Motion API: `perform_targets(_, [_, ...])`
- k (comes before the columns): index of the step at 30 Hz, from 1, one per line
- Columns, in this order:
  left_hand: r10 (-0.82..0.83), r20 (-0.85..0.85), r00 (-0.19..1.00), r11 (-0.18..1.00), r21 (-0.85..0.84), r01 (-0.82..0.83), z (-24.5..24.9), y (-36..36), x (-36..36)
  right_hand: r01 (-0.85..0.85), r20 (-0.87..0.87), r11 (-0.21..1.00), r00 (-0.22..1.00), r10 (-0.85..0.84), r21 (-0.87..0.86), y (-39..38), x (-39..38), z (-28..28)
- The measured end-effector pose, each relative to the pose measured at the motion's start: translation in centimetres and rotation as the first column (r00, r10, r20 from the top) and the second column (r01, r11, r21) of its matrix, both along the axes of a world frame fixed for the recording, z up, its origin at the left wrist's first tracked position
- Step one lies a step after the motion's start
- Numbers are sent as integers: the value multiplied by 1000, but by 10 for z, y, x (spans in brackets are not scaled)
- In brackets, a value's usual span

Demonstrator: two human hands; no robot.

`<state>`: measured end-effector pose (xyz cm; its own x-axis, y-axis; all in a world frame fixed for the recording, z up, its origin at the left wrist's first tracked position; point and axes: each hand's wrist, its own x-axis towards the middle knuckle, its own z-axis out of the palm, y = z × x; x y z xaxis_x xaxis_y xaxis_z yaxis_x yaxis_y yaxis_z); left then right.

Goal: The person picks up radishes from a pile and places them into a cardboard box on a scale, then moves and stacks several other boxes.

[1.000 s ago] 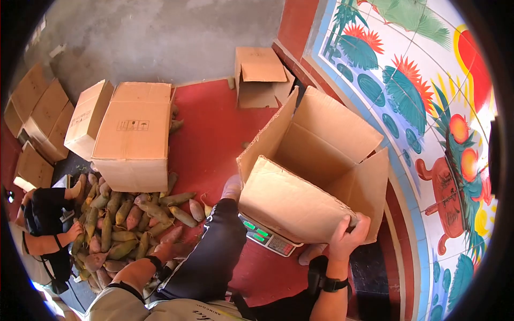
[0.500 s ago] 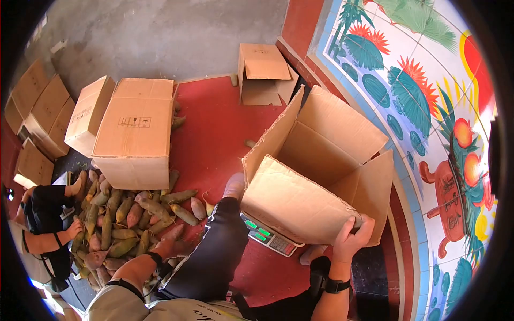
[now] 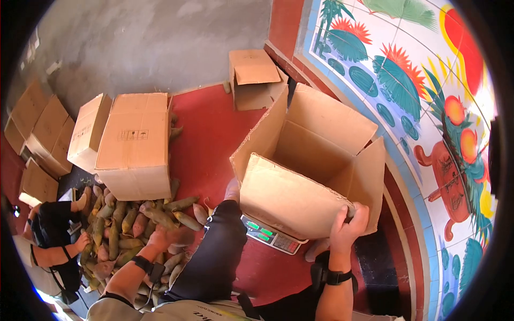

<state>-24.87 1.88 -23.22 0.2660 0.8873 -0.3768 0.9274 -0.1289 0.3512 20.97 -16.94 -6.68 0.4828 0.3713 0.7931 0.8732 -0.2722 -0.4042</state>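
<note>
An open box [image 3: 300,198] is seen right of a pile of tubers [image 3: 134,224] and set on a scale [image 3: 270,238], its near flap's corner gripped by the right hand [image 3: 348,227], while the pile is touched by the left hand [image 3: 160,239], whose grip cannot be told.

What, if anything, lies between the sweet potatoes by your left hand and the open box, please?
Your bent leg in black trousers lies between the sweet potatoes and the open box. Nothing visible separates your left hand from them.
</note>
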Motion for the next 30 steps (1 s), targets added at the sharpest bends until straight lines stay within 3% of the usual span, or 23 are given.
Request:
perform_targets(2, [-30, 30, 999, 996, 88, 28, 26, 11, 3, 5, -8, 1000, 1000, -5, 0, -1, 0, 1])
perform_targets(4, [-10, 318, 948, 965, 253, -74, 77, 12, 21, -17, -4, 1000, 1000, 17, -2, -1, 0, 1])
perform_targets(6, [124, 598, 792, 966, 109, -234, 130, 10, 46, -16, 5, 1000, 1000, 16, 3, -2, -1, 2])
perform_targets(7, [-36, 639, 768, 923, 316, -219, 107, 29, 33, -21, 20, 1000, 1000, 21, 1, -2, -2, 2])
perform_targets(8, [-40, 636, 771, 922, 321, -217, 128, 23, 43, -20, 16, 1000, 1000, 20, 7, -2, -2, 2])
perform_targets(10, [53, 819, 571, 926, 174, -335, 194, 8, 84, -25, 29, 1000, 999, 24, 2, -3, -2, 2])
perform_targets(11, [49, 819, 571, 926, 178, -334, 205, 10, 93, -24, 29, 1000, 999, 23, 6, -3, -1, 2])
perform_targets(13, [-42, 904, 425, 928, 194, -319, 221, 15, 108, -25, 58, 999, 998, 24, 19, -2, -1, 2])
perform_targets(16, [-194, 926, 323, 949, 261, -179, 239, 20, 134, -40, 55, 999, 998, 40, -7, -5, -2, 3])
perform_targets(18, [-199, 936, 289, 952, 254, -168, 247, 20, 155, -54, 59, 999, 997, 54, -2, -7, -1, 2])
perform_targets(21, [-215, 915, 341, 968, 245, -49, 262, 15, 190, -83, 63, 997, 995, 83, -3, -11, -2, 2])
perform_targets(23, [-539, 725, 428, 826, 555, 100, 258, 21, 212, -93, 65, 996, 994, 93, -4, -13, -1, 3])
perform_targets(26, [-696, 535, 478, 679, 708, 196, 264, 16, 246, -112, 89, 994, 990, 111, 11, -13, -2, 5])
perform_targets(28, [-698, 456, 552, 663, 701, 260, 262, 15, 264, -124, 88, 992, 989, 121, 28, -13, -2, 5])
perform_targets(30, [-702, 474, 531, 674, 683, 282, 261, 14, 280, -118, 87, 993, 989, 116, 20, -13, -2, 5])
